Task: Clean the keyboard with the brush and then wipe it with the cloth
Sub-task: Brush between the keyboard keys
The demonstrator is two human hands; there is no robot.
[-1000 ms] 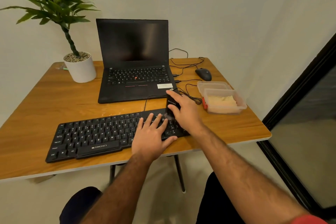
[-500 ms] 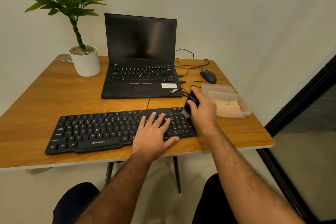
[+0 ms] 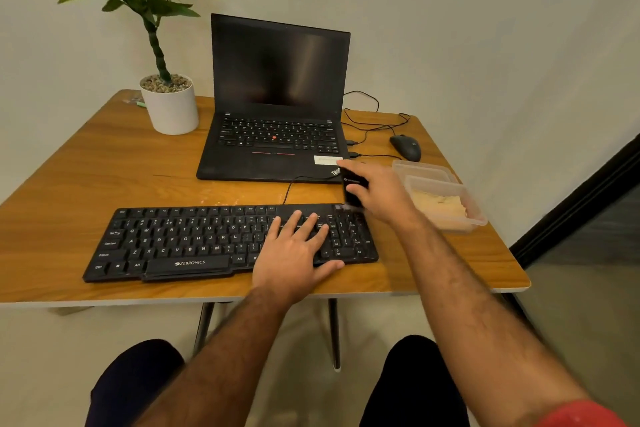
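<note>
black full-size wired keyboard lying flat along the near edge of the wooden surface. left hand flat on the keys right of centre, fingers straight and spread, pressing the board down. right hand curled round a small black brush, pale bristles at the far right corner of the keyboard, above the number pad (bristles blurred, so contact likely but not certain). brushing stage by the look of it, wiping not yet begun. no cloth clearly in view; clear plastic tub just right of the brush hand, with something pale and beige inside, possibly the cloth, cannot tell.

risks from here, as judgement only:
- keyboard sliding toward the near edge if the pressing palm lifts while the brush pushes.
- debris swept off the far edge toward the open black laptop close behind, landing on its keys.
- thin black cable running from the keyboard's back edge right beside the brush; easy to snag on a long stroke and tug the board.
- brush hand near the tub; a wide stroke to the right could knock it toward the surface's edge.
- keys under the spread fingers left unbrushed unless that hand shifts.

black mouse and white potted plant well apart from the work, little danger there.
</note>
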